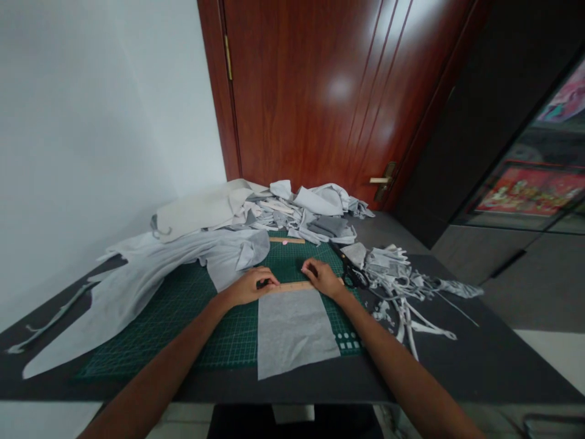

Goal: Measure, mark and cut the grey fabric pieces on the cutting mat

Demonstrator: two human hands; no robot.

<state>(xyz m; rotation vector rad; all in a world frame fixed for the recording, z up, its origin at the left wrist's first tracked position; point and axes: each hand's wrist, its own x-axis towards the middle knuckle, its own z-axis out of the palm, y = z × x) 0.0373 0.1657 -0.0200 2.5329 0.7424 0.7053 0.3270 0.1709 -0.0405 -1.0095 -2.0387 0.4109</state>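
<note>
A grey rectangle of fabric point(292, 332) lies on a green cutting mat point(183, 311), its near end hanging past the mat's front. Across its far edge lies a wooden ruler point(292, 286). My left hand point(250, 285) rests at the ruler's left end, fingers curled around a small dark object that I cannot make out. On the ruler's right end my right hand point(322, 277) presses down with bent fingers. Black scissors point(350, 268) lie just right of my right hand.
Large pale grey cloth point(137, 280) covers the mat's left side. A heap of grey fabric pieces point(292, 210) lies at the back, with a second wooden ruler point(287, 240) before it. Cut strips point(402, 286) lie at the right. A red-brown door point(329, 91) stands behind the table.
</note>
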